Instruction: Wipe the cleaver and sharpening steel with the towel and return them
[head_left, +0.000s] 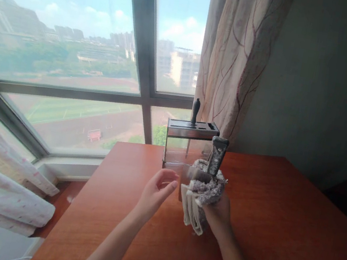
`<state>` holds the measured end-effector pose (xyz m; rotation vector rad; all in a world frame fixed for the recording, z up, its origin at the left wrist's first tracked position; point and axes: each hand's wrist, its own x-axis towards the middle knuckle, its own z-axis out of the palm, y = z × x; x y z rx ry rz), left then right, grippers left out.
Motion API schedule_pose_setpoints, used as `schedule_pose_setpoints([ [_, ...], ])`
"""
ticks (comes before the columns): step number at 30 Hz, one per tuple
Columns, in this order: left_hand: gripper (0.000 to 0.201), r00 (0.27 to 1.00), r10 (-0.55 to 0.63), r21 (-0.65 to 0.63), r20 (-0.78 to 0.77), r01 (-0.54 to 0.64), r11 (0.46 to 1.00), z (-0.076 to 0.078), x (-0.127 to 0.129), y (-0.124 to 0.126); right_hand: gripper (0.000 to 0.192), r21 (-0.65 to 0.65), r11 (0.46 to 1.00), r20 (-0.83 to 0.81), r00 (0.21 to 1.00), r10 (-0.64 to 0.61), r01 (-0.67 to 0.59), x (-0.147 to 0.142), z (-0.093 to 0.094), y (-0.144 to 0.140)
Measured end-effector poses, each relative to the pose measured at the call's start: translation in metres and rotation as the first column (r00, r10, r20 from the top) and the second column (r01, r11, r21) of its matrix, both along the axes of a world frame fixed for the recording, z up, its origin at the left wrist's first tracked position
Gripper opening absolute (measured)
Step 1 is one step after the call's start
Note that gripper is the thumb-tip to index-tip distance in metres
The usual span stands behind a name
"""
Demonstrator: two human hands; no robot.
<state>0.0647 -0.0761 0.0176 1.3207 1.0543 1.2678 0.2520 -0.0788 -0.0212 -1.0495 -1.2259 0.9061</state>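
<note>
Where the table ends: the left edge of the table (pixel 275 236) slants from far to near; the far edge passes behind the knife stand (pixel 179 132).
Room for moving: a wide stretch of tabletop at right, a narrower one at left; the stand borders the far side.
Left hand (pixel 157 191): just left of the cloth (pixel 207 193), fingers loosely curled, thumb parted from them.
Right hand (pixel 221 213): gripping the cloth from the right, fingers mostly hidden by it.
Knife (pixel 215 163): wrapped partly in the cloth, near the stand's right side; dark, pale-flecked handle upward, grey blade toward the left. Contact between blade and stand cannot be told.
Cloth: pale and folded below, fluffy and greyish above.
Stand: slotted metal top, see-through body, one dark handle (pixel 195 111) upright.
Surface: reddish-brown wood, paler sheen at left.
Room: slanted window (pixel 60 53) at left, patterned curtain (pixel 237 47) at far centre, dim wall (pixel 321 83) at right.
</note>
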Motion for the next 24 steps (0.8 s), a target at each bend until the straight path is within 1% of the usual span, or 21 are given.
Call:
schedule_pose_setpoints([
  [3, 0.026, 0.999, -0.035, -0.005, -0.012, 0.035, 0.999, -0.004, 0.003, 0.0, 0.027, -0.029, 0.999, -0.035, 0.999, -0.019, 0.018, 0.001, 0.006, -0.001],
  [8, 0.026, 0.999, -0.001, 0.039, -0.042, 0.003, 0.999, -0.007, 0.004, 0.001, 0.028, -0.027, 0.996, 0.018, 0.996, -0.089, 0.089, 0.0, 0.012, -0.002],
  [12, 0.024, 0.995, -0.069, 0.062, -0.067, 0.073, 0.995, -0.008, 0.007, -0.003, 0.027, -0.05, 0.986, 0.085, 0.984, -0.156, 0.161, -0.002, 0.014, -0.005],
  [15, 0.024, 0.992, -0.104, 0.051, -0.073, 0.108, 0.993, -0.007, 0.008, -0.005, 0.027, -0.06, 0.982, 0.117, 0.978, -0.17, 0.178, -0.002, 0.013, -0.006],
  [17, 0.024, 0.995, -0.078, 0.048, -0.063, 0.082, 0.996, -0.005, 0.007, -0.006, 0.028, -0.063, 0.982, 0.139, 0.976, -0.169, 0.179, -0.001, 0.013, -0.005],
  [19, 0.025, 0.998, -0.029, 0.052, -0.051, 0.032, 0.998, -0.003, 0.005, -0.005, 0.028, -0.068, 0.983, 0.155, 0.975, -0.157, 0.17, 0.0, 0.012, -0.005],
  [24, 0.024, 0.994, 0.097, 0.078, -0.057, -0.092, 0.993, 0.004, -0.002, 0.0, 0.024, -0.054, 0.994, 0.156, 0.984, -0.086, 0.096, -0.001, 0.012, -0.003],
])
